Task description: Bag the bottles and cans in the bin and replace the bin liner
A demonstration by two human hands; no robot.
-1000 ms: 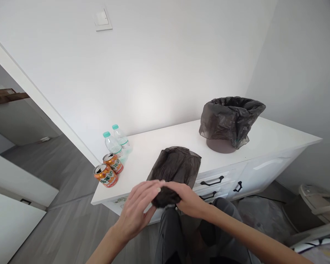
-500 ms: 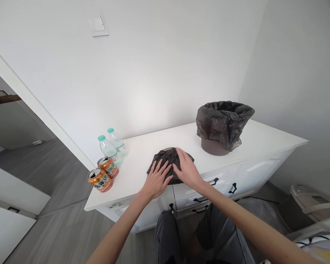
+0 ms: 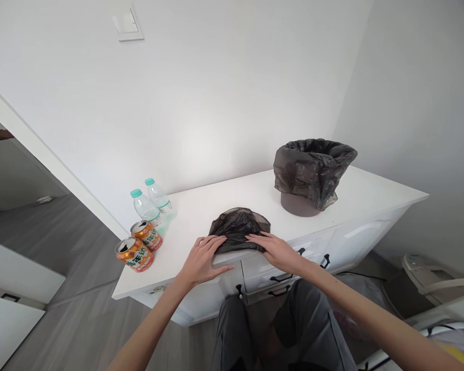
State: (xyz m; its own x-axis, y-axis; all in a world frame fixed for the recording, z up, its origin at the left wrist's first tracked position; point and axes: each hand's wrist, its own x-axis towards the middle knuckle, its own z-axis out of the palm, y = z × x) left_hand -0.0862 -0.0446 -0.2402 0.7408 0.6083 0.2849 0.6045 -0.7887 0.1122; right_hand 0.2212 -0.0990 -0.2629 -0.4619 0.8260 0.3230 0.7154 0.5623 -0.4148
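A crumpled black plastic bag lies near the front edge of the white cabinet top. My left hand rests its fingertips on the bag's left side, with the thumb spread away. On the bag's right side lie the fingers of my right hand, stretched out. Neither hand grips anything. Farther right stands a brown bin, with a black bag lining it and folded over its rim.
At the left end of the top stand two orange cans and two clear bottles with green caps. Drawers with black handles are below. A beige appliance is at lower right.
Both hands have drawn back from over the bag to its front left and right sides. More of the bag shows, and the view has shifted slightly.
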